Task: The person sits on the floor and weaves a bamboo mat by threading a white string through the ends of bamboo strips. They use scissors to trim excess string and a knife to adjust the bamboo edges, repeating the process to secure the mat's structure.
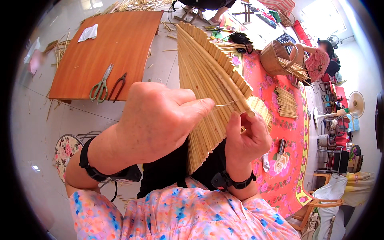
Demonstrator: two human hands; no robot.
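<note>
In front of me stands a fan-shaped panel of pale reed stalks (200,88), laid side by side with a stepped edge at the upper right. My left hand (160,116) is closed in a fist, thumb and finger pinching a thin pale strand (226,105). Whether it is thread, wire or a needle I cannot make out. The strand runs taut to the thick stalk near the panel's right side. My right hand (249,138) pinches the lower right end of that stalk, fingers curled, partly behind the panel.
On the left, an orange-brown table (120,36) bears scissors (102,85), pliers (119,86) and a white cloth (88,33). At right, a red floral-covered table (276,188) holds a reed bundle (286,103) and a wicker basket (274,58). A floral stool (66,152) stands lower left. Other people sit beyond.
</note>
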